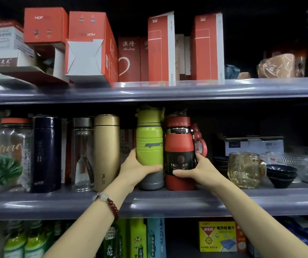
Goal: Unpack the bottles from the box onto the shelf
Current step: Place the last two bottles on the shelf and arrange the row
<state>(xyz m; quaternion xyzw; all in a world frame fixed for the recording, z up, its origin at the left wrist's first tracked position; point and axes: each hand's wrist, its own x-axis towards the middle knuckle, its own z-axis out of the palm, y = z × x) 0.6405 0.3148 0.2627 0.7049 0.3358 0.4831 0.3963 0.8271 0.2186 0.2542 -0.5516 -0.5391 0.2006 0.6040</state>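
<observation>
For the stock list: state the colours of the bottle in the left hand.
Lime green body with a grey base, the bottle held by the left hand; head view.

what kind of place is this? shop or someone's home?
Likely a shop's housewares aisle: tiered grey shelves with boxed flasks on top, assorted bottles such as the gold flask mid-level, and packaged household goods below.

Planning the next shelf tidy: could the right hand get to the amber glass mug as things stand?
Probably yes, once freed: the right hand grips the red bottle. The amber glass mug stands just right of it at the shelf front, unobstructed.
</observation>
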